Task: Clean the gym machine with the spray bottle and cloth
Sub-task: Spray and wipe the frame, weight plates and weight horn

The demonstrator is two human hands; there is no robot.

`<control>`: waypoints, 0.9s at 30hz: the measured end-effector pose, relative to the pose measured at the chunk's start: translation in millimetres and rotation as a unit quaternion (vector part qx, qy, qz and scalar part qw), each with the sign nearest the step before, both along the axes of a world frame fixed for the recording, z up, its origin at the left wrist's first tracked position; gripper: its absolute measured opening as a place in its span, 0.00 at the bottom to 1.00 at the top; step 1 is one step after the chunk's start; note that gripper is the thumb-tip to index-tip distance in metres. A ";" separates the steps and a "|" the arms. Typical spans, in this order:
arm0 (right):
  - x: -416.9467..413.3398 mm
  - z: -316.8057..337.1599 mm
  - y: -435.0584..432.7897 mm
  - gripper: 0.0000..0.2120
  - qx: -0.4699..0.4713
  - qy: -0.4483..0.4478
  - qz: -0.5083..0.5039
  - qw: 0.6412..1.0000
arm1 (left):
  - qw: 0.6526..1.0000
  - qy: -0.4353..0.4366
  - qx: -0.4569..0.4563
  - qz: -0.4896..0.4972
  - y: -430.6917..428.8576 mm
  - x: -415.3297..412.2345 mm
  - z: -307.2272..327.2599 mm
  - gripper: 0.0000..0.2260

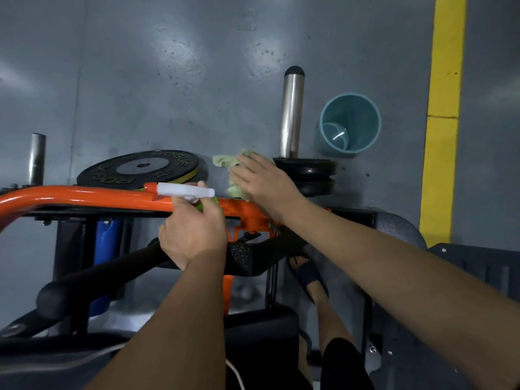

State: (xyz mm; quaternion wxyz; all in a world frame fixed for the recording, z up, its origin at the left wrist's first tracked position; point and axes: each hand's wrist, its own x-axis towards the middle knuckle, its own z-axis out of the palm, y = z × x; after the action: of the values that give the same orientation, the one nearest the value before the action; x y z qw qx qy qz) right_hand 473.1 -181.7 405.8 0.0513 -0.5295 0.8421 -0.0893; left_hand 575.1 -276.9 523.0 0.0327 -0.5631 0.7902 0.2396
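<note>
The left hand grips the bottle over the orange bar while the right hand presses the cloth flat-fingered at the bar's right end, so spray aimed left could overshoot onto the floor.

A black round weight plate with a grey metal hub lies just beyond and to the left of the fingers of the left hand. It bears the brand ROGUE twice on its face, once on the arc far from those fingers and once on the near arc. Smaller figures on the side nearest the fingertips look like 35, but are too blurred to be sure.
</note>
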 end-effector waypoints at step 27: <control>40.1 -17.8 99.6 0.20 -0.186 -0.019 -0.272 0.944 | 1.000 0.001 -0.003 -0.018 -4.5 3.6 -7.0 0.20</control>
State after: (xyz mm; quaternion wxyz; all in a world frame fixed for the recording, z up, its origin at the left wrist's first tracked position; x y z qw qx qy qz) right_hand 513.2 -82.1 387.9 -0.0586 -0.2781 0.9214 -0.2652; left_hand 578.7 -281.4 516.0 0.0349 -0.5487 0.8010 0.2369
